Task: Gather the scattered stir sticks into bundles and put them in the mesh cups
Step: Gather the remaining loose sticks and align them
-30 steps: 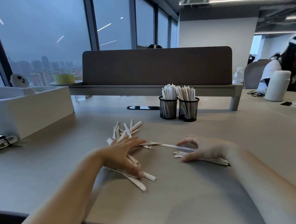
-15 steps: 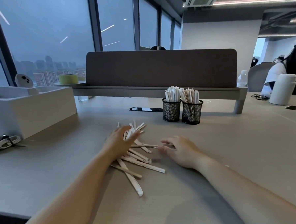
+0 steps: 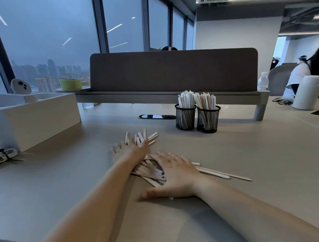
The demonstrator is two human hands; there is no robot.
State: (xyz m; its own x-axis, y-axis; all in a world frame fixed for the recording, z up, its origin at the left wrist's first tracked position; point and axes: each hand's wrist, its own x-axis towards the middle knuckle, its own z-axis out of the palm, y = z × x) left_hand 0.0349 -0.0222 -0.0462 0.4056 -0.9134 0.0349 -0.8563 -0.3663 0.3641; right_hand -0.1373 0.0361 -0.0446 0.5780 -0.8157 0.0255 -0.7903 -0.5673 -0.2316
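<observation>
Pale wooden stir sticks (image 3: pixel 150 172) lie in a loose heap on the grey table (image 3: pixel 268 161). My left hand (image 3: pixel 131 150) lies flat, fingers spread, on the heap's far end, where more stick ends (image 3: pixel 143 136) poke out. My right hand (image 3: pixel 173 173) presses flat on the heap's near right side, thumb stretched left. Two long sticks (image 3: pixel 222 174) stick out to the right from under it. Two black mesh cups stand behind: the left cup (image 3: pixel 185 117) and the right cup (image 3: pixel 208 119), both packed with upright sticks.
A white box (image 3: pixel 34 116) stands at the left with a coiled white cable (image 3: pixel 1 157) beside it. A grey divider on a shelf (image 3: pixel 171 74) runs across the back. A white canister (image 3: pixel 307 92) and a seated person (image 3: pixel 304 74) are at far right.
My right hand slid left and towards me, now pressing on the heap; the sticks are pushed closer together. My left hand moved further away to the heap's far end.
</observation>
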